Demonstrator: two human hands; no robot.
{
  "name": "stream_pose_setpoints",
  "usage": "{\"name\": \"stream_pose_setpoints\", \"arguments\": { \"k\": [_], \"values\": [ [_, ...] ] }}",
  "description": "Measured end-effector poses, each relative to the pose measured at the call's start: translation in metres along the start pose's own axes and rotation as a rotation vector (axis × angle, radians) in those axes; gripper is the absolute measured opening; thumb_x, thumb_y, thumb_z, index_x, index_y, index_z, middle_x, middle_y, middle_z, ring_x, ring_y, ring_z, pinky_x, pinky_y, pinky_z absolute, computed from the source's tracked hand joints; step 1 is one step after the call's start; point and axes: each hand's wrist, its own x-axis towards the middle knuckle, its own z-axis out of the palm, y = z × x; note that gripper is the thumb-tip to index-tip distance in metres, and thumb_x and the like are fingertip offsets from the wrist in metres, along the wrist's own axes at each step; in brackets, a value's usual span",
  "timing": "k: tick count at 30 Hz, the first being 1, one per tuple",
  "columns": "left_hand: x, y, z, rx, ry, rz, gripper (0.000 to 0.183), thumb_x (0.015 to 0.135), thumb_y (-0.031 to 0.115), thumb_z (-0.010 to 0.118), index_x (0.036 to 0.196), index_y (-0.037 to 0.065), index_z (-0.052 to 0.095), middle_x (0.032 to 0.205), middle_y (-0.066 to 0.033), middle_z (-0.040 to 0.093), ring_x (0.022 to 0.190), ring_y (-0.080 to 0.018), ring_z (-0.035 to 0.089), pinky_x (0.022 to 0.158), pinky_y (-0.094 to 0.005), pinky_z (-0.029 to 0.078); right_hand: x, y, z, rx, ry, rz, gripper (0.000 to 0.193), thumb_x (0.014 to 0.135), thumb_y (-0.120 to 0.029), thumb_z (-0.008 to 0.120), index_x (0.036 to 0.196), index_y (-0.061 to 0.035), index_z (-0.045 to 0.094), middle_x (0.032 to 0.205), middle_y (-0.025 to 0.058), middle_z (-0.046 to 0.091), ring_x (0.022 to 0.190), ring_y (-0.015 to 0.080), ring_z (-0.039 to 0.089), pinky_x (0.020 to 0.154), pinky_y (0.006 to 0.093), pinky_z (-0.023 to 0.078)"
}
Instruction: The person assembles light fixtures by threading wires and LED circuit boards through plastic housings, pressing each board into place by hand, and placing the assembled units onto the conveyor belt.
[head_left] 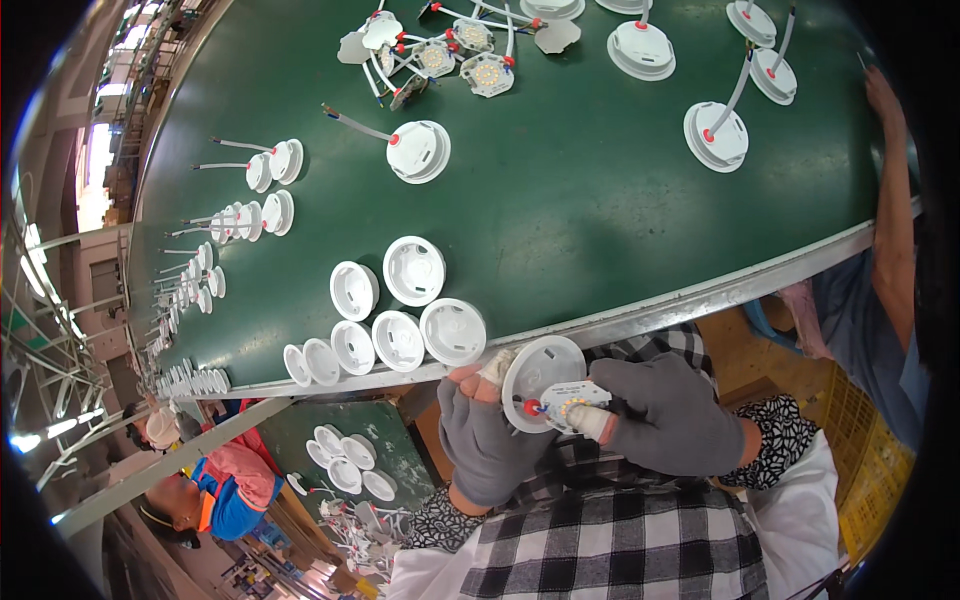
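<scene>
A worker's gloved left hand [487, 440] cups a round white lamp housing [540, 378] just below the edge of the green conveyor belt [600, 220], thumb and fingers clasped on its rim. The gloved right hand [668, 412] pinches a small LED board [572, 400] against the housing's open face, taped fingertips [590, 420] pressing its lower edge. Empty white housings [400, 340] sit grouped on the belt just beyond

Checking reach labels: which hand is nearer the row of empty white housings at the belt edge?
Left. The left hand sits just below the row of empty white housings; the right hand is farther off to the right.
</scene>
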Motion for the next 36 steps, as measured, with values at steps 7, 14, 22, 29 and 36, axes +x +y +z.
{"name": "stream_pose_setpoints", "arguments": {
  "k": [7, 14, 22, 29, 36],
  "values": [
    [-0.001, 0.002, -0.003, -0.077, -0.077, -0.040, 0.062, 0.065, 0.023, 0.084, 0.117, 0.004, 0.054, 0.102, -0.0107, 0.059, 0.091, -0.0306, 0.059, 0.077, -0.0394, 0.046, -0.001, 0.002, 0.018, -0.038, 0.083, 0.002, 0.034, 0.086, -0.022, 0.062, 0.113, -0.0036, 0.057, 0.063, 0.0160, 0.061, 0.051, 0.0315, 0.059, 0.049, 0.0396, 0.045],
    [-0.001, 0.000, -0.001, -0.400, -0.262, -0.291, 0.053, 0.067, 0.022, 0.081, 0.111, 0.002, 0.058, 0.104, -0.0116, 0.064, 0.091, -0.0257, 0.065, 0.078, -0.0356, 0.052, -0.009, 0.009, 0.029, -0.217, 0.060, -0.009, 0.044, 0.085, -0.030, 0.065, 0.119, -0.0060, 0.053, 0.065, 0.0109, 0.059, 0.049, 0.0266, 0.057, 0.049, 0.0394, 0.045],
    [-0.011, -0.007, 0.007, -0.613, -0.274, -0.177, 0.060, 0.079, 0.002, 0.073, 0.130, -0.002, 0.041, 0.119, -0.0176, 0.059, 0.103, -0.0249, 0.063, 0.089, -0.0347, 0.052, 0.003, 0.017, 0.025, -0.546, 0.183, -0.262, 0.083, 0.061, -0.045, 0.078, 0.123, 0.0033, 0.050, 0.106, 0.0129, 0.050, 0.090, 0.0251, 0.056, 0.067, 0.0309, 0.049],
    [-0.021, -0.042, -0.010, -0.667, -0.448, -0.151, 0.050, 0.082, 0.001, 0.067, 0.129, 0.001, 0.047, 0.117, -0.0179, 0.060, 0.101, -0.0266, 0.064, 0.087, -0.0342, 0.050, -0.008, 0.012, 0.032, -0.712, 0.251, -0.188, 0.083, 0.061, -0.044, 0.079, 0.121, 0.0041, 0.050, 0.114, 0.0138, 0.051, 0.094, 0.0217, 0.058, 0.067, 0.0278, 0.050],
    [-0.028, -0.067, -0.001, -1.003, -0.476, -0.225, 0.029, 0.084, 0.002, 0.067, 0.112, 0.000, 0.061, 0.107, -0.0170, 0.066, 0.094, -0.0244, 0.065, 0.083, -0.0317, 0.050, -0.005, 0.017, 0.034, -0.530, 0.201, -0.250, 0.087, 0.059, -0.040, 0.081, 0.122, 0.0102, 0.047, 0.114, 0.0188, 0.051, 0.093, 0.0248, 0.059, 0.070, 0.0294, 0.052]
  ]
}}
